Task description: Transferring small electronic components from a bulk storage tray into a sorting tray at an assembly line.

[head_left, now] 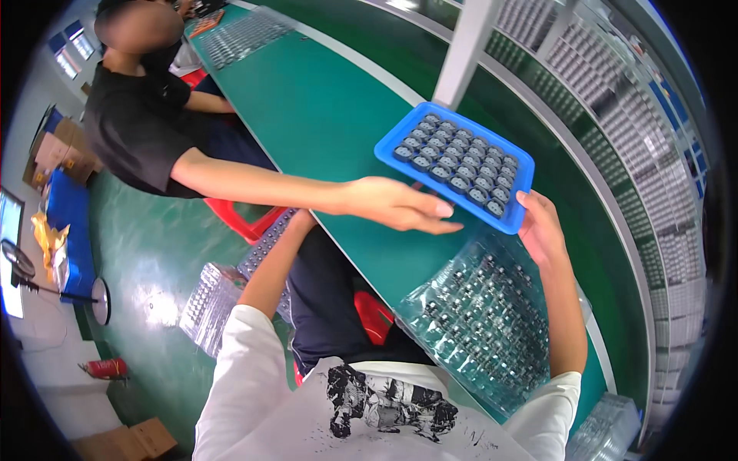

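My right hand (542,227) grips a corner of a blue tray (390,144), thumb over the rim. Rows of small round dark parts with grey tops (459,157) fill it. The tray appears held above the green table. My left arm (270,265) reaches to the table's near edge, where a co-worker's forearm (269,180) crosses in front and hides most of my left hand (304,221); its fingers do not show. The co-worker's hand (400,204), fingers extended, is beside the tray's near side. Below my right hand lies a clear plastic tray (492,315) holding many small metallic parts.
The green table (323,100) runs away to the far left, with another clear tray (250,34) there. Stacked clear trays (211,303) stand left of my legs. A white post (467,54) rises behind the table. Red stools (246,223) are at its edge.
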Demonstrator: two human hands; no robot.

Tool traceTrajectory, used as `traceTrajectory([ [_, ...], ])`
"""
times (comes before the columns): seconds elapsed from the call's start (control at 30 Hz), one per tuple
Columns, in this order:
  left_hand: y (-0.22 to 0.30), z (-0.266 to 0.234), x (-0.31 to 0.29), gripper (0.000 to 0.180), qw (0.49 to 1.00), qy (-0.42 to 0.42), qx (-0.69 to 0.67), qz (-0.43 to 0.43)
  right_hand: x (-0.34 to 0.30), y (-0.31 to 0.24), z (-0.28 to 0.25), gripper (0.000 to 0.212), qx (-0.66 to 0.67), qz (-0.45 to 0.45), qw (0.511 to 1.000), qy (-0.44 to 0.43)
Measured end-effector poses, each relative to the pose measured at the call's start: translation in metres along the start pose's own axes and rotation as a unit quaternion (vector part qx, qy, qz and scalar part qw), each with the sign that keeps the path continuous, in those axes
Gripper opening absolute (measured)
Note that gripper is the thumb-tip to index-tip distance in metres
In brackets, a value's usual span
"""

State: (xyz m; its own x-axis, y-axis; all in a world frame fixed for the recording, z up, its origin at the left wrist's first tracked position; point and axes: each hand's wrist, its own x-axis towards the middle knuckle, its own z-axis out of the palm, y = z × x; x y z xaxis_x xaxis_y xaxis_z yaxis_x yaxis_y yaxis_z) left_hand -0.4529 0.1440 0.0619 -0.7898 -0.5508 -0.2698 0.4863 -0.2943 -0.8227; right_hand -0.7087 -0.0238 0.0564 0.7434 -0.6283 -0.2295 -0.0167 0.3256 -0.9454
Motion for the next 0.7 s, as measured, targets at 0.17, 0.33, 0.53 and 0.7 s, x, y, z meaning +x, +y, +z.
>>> traceTrajectory([
  [0.17,0.02,0.032,-0.017,0.054,0.993,-0.097,0.05,0.034,-0.005,-0.03,-0.016,0.031,0.019,-0.062,0.997,0.031],
  [0.33,0.023,0.014,0.032,0.055,0.97,-0.185,-0.036,-0.151,-0.077,-0.076,-0.065,0.029,-0.071,-0.066,0.974,0.202],
  [0.53,0.131,-0.033,-0.066,0.051,0.739,-0.307,-0.476,-0.364,-0.214,-0.029,-0.114,0.058,-0.138,-0.04,0.954,0.263],
  [0.7,0.132,-0.12,-0.055,0.048,0.437,-0.355,-0.751,-0.346,-0.314,0.039,-0.119,0.065,-0.083,0.005,0.945,0.315],
])
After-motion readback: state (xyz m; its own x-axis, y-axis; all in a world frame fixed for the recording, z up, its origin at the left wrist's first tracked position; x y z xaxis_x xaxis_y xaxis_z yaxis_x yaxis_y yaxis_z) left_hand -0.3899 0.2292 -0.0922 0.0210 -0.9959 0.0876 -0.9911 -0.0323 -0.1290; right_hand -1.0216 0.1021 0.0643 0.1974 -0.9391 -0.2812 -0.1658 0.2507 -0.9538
